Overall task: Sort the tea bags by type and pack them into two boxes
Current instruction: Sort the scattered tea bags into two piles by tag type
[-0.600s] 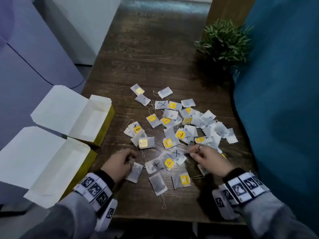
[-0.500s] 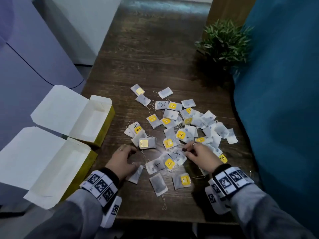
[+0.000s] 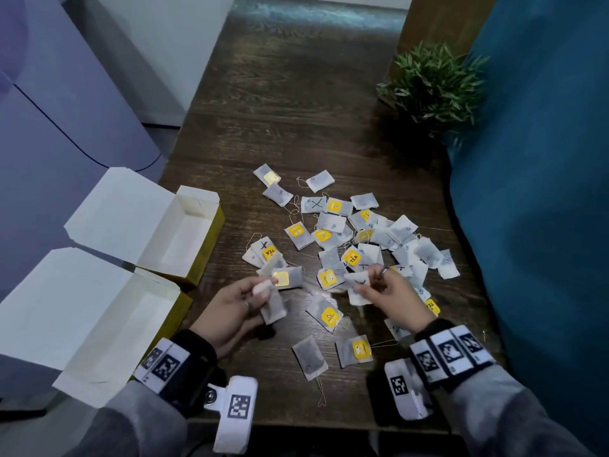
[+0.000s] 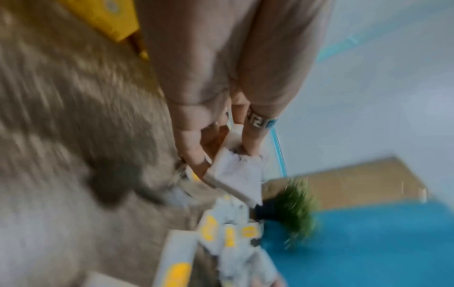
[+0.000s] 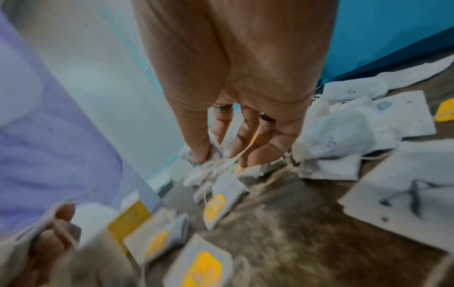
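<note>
Several tea bags lie scattered on the dark wooden table, some with yellow tags, some marked with a black X. My left hand is lifted off the table and pinches a plain white tea bag, seen close in the left wrist view as a tea bag. My right hand pinches an X-marked tea bag at the pile's near edge; its fingertips press on bags. Two open boxes stand at the left: the far box and the near box.
A potted green plant stands at the table's far right. A blue padded surface runs along the right edge. Loose bags lie near the table's front edge. A lilac cabinet is behind the boxes.
My left hand has lifted a plain tea bag off the table. My right hand has moved slightly forward and taken hold of an X-marked bag.
</note>
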Demonstrator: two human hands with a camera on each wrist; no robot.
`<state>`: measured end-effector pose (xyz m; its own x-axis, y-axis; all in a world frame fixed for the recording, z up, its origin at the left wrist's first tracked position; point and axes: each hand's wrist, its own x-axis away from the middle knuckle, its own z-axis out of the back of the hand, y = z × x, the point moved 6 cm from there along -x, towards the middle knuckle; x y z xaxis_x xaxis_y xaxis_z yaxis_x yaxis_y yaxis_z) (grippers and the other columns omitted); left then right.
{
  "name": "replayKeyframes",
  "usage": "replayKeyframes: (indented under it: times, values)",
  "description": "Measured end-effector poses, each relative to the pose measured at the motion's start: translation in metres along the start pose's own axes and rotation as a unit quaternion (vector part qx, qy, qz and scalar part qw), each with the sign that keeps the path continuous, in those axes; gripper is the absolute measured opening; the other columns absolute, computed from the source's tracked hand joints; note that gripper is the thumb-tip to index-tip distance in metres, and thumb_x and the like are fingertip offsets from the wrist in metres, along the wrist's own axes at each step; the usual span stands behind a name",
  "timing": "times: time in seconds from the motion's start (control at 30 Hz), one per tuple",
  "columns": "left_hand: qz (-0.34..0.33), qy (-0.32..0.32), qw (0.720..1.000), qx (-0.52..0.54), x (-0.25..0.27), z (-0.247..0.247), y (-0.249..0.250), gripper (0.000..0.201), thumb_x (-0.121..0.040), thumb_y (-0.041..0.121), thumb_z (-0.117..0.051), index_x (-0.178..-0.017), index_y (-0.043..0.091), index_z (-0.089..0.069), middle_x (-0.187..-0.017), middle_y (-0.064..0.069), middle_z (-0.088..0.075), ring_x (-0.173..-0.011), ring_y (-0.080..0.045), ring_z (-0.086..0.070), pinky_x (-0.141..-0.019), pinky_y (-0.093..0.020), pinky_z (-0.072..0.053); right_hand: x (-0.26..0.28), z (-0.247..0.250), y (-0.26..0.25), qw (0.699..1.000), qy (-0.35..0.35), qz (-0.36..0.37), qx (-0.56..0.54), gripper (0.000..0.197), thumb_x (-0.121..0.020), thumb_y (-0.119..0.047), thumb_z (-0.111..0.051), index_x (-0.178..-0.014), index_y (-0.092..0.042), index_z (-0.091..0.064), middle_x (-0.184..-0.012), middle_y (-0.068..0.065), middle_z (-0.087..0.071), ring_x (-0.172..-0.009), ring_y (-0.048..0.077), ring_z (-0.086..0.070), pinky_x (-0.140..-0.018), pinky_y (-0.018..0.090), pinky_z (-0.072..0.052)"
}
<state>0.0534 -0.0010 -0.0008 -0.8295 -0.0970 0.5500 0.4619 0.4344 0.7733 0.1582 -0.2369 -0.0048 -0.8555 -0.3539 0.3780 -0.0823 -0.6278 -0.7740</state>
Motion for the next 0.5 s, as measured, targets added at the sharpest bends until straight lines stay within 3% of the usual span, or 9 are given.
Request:
replayKeyframes:
  times: [0.07, 0.1, 0.17, 0.23, 0.3, 0.4, 0.5]
  values:
    - [0.041, -0.041, 0.982, 0.177, 0.002, -0.012, 0.007, 0.026, -0.082, 0.002, -0.052, -0.096, 0.010, -0.073, -0.086, -0.006, -0.065, -0.073, -0.015, -0.061, -0.072, -0.032, -0.057, 0.006, 0.011, -0.008, 0.998, 0.006, 0.014, -0.057, 0.024, -0.087, -0.020, -0.063, -0.087, 0.000, -0.050, -0.077, 0.020, -0.045, -0.074, 0.020, -0.050, -0.070, 0.037, -0.048]
    - [0.054, -0.063, 0.972, 0.220, 0.002, -0.017, 0.012, 0.028, -0.077, 0.006, -0.056, -0.097, 0.012, -0.074, -0.082, -0.005, -0.063, -0.067, -0.013, -0.057, -0.066, -0.031, -0.056, 0.008, 0.015, -0.013, 0.996, 0.006, 0.019, -0.084, 0.022, -0.088, -0.019, -0.062, -0.093, 0.000, -0.052, -0.079, 0.019, -0.047, -0.076, 0.021, -0.052, -0.071, 0.039, -0.051]
    - [0.068, -0.091, 0.959, 0.261, -0.001, -0.025, 0.019, 0.034, -0.072, 0.014, -0.057, -0.102, 0.013, -0.073, -0.078, -0.003, -0.057, -0.054, -0.010, -0.045, -0.051, -0.023, -0.043, 0.015, 0.020, -0.025, 0.989, 0.004, 0.028, -0.142, 0.012, -0.090, -0.015, -0.059, -0.098, -0.006, -0.055, -0.084, 0.012, -0.049, -0.075, 0.015, -0.054, -0.071, 0.033, -0.055]
    - [0.084, -0.106, 0.953, 0.273, -0.003, -0.030, 0.021, 0.038, -0.084, 0.027, -0.045, -0.107, 0.012, -0.071, -0.078, -0.002, -0.052, -0.049, -0.009, -0.036, -0.046, -0.021, -0.030, 0.021, 0.021, -0.036, 0.982, 0.001, 0.034, -0.186, 0.009, -0.091, -0.011, -0.055, -0.100, -0.011, -0.057, -0.083, 0.004, -0.051, -0.070, 0.004, -0.054, -0.066, 0.023, -0.056]
    - [0.093, -0.133, 0.945, 0.283, -0.002, -0.034, 0.022, 0.052, -0.087, 0.048, -0.040, -0.112, 0.011, -0.066, -0.078, -0.003, -0.053, -0.048, -0.009, -0.036, -0.046, -0.021, -0.028, 0.027, 0.021, -0.048, 0.977, -0.002, 0.047, -0.206, 0.013, -0.091, -0.007, -0.055, -0.102, -0.013, -0.058, -0.076, -0.005, -0.054, -0.065, -0.001, -0.055, -0.060, 0.016, -0.051]
    - [0.105, -0.172, 0.931, 0.303, 0.001, -0.039, 0.024, 0.067, -0.072, 0.057, -0.060, -0.121, 0.010, -0.061, -0.086, -0.007, -0.061, -0.054, -0.011, -0.047, -0.049, -0.022, -0.038, 0.033, 0.017, -0.064, 0.970, -0.018, 0.071, -0.234, 0.016, -0.088, -0.003, -0.056, -0.100, -0.015, -0.058, -0.068, -0.008, -0.053, -0.057, -0.003, -0.053, -0.057, 0.012, -0.046]
    - [0.109, -0.200, 0.923, 0.310, 0.001, -0.042, 0.025, 0.077, -0.061, 0.049, -0.073, -0.126, 0.011, -0.058, -0.107, -0.013, -0.066, -0.079, -0.022, -0.067, -0.071, -0.035, -0.056, 0.036, 0.009, -0.079, 0.965, -0.038, 0.087, -0.245, 0.013, -0.087, -0.005, -0.058, -0.096, -0.014, -0.057, -0.065, -0.006, -0.054, -0.054, 0.002, -0.051, -0.055, 0.014, -0.045]
